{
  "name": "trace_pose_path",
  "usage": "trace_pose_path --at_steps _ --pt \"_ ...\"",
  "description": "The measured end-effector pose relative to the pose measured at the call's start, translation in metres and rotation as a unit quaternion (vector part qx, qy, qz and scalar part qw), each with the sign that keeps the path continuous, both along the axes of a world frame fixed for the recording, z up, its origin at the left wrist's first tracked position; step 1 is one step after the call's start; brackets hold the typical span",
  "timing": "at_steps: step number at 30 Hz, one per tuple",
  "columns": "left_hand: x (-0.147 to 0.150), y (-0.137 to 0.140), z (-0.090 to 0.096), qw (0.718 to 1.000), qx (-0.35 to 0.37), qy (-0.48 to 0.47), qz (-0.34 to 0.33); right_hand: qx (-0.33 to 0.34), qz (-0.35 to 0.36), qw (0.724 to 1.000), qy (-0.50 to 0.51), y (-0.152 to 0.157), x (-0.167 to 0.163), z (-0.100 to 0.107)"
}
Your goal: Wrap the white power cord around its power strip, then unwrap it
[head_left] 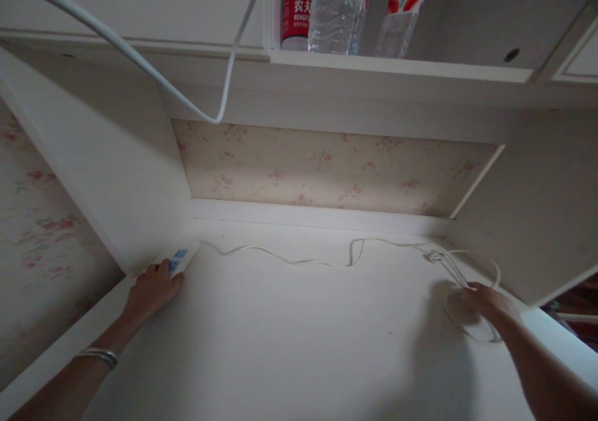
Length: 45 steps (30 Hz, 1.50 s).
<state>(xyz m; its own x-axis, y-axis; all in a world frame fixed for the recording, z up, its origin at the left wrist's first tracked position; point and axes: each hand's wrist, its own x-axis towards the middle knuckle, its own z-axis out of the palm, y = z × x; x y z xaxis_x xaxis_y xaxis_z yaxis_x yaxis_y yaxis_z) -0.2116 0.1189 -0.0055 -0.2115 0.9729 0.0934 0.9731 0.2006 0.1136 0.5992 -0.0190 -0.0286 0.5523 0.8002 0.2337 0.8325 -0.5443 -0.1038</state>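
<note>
A white power strip (189, 252) with blue patches lies at the left end of the white desktop, close to the side panel. My left hand (153, 288) is wrapped over its near part, which hides that part. From the strip's far end a thin white cord (289, 261) runs in loose waves along the back of the desktop. At the right the cord gathers into loops, and my right hand (488, 302) has its fingers closed on this bundle. The cord's plug appears to lie just behind the right hand, too small to make out clearly.
Overhead, a shelf (397, 71) holds several clear plastic bottles (332, 16). A thick white cable (217, 119) hangs down in front of it at the upper left. White side panels (532, 203) bound the desk, with floral wallpaper (322, 165) behind.
</note>
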Motion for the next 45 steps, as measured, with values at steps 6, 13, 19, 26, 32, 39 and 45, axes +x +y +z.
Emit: trace_pose_path --at_steps 6,13,19,26,32,39,45 --pt "0.024 -0.016 0.015 0.996 0.084 0.041 0.012 -0.021 -0.010 0.999 0.036 0.006 -0.057 0.029" --pt "0.130 -0.060 0.026 0.949 0.111 -0.206 -0.209 0.092 0.159 0.938 0.293 0.012 -0.271 0.052" --pt "0.219 -0.109 0.017 0.781 -0.049 -0.580 -0.228 0.061 0.300 0.780 0.546 0.006 -0.452 0.026" --pt "0.215 -0.112 0.007 0.748 -0.104 -0.629 -0.184 0.105 0.320 0.802 0.493 0.006 -0.489 0.005" --pt "0.212 -0.117 0.004 0.752 -0.120 -0.620 -0.191 0.087 0.341 0.802 0.482 -0.001 -0.481 0.008" --pt "0.213 -0.115 0.002 0.756 -0.124 -0.614 -0.190 0.071 0.348 0.795 0.492 -0.001 -0.481 0.008" --pt "0.212 -0.116 0.003 0.766 -0.132 -0.598 -0.195 0.074 0.357 0.795 0.484 -0.001 -0.479 0.007"
